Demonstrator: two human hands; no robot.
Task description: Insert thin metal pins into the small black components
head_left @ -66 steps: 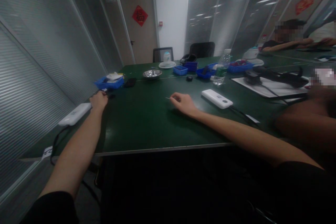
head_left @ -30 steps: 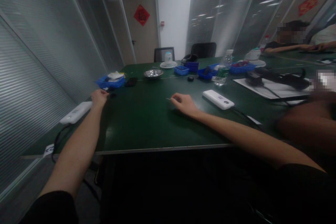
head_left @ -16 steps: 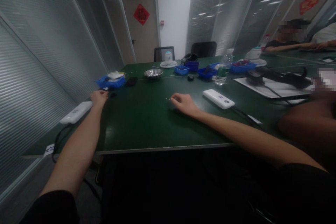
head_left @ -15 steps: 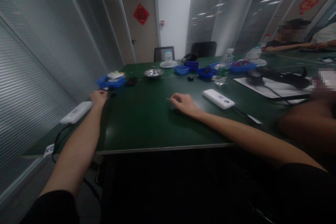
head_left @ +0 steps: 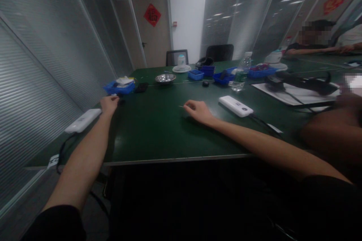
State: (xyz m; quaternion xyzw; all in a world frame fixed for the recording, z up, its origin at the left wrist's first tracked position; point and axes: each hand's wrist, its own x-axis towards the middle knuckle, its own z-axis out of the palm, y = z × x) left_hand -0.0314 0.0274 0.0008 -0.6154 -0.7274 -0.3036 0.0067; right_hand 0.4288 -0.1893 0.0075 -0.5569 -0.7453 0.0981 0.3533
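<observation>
My right hand (head_left: 199,112) rests on the green table (head_left: 152,131) with thumb and fingers pinched. From the pinch a thin, pale, needle-like stick (head_left: 181,106) juts to the left. My left hand (head_left: 109,105) is closed at the left side of the table, just in front of a blue tray (head_left: 119,88) with white and yellow packets in it. A small whitish bit shows by its fingertips, but whether it is held I cannot make out. A small dark object (head_left: 122,102) lies close to the left fingers, partly hidden.
White power banks with cables lie beside each forearm, one at left (head_left: 83,120), one at right (head_left: 236,106). Farther back are a metal bowl (head_left: 165,79), blue bins (head_left: 195,74) and a water bottle (head_left: 240,73). A person's arm (head_left: 333,128) is at right.
My left hand has shifted slightly to the right, its wrist turned a little. My right hand and the thin stick stay where they were.
</observation>
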